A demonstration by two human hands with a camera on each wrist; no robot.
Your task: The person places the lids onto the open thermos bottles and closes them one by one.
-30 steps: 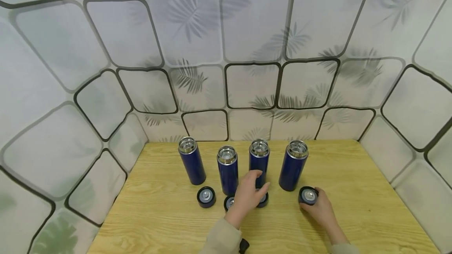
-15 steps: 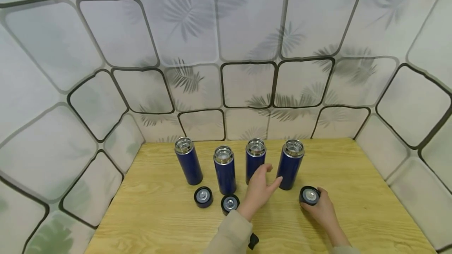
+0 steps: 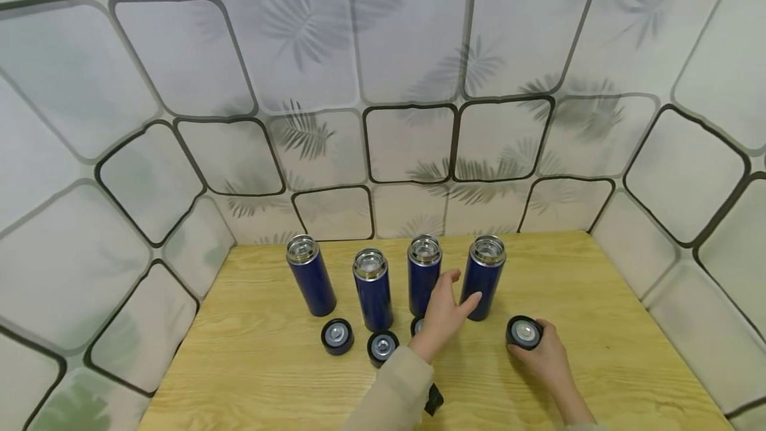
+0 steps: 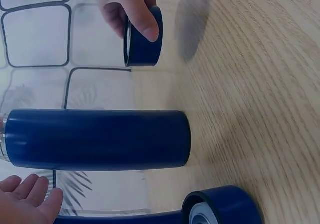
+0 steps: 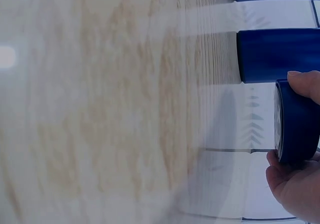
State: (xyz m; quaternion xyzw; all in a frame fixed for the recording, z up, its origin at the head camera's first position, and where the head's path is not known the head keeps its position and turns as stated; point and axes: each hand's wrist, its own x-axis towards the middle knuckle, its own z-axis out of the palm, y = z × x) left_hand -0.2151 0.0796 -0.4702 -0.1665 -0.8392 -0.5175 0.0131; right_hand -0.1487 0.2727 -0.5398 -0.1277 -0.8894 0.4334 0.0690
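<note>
Left hand [image 3: 443, 316] shifted toward rightmost bottle [image 3: 484, 278], fingers spread; right hand [image 3: 547, 352] grips lid [image 3: 523, 332].

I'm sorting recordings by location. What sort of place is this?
Probably a small indoor booth or work nook: patterned walls stand behind and on both sides of a wood-grain table, where four lidless blue bottles stand.

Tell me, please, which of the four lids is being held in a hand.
It is the rightmost lid, gripped by the right hand; the other three lids rest on the table.
</note>
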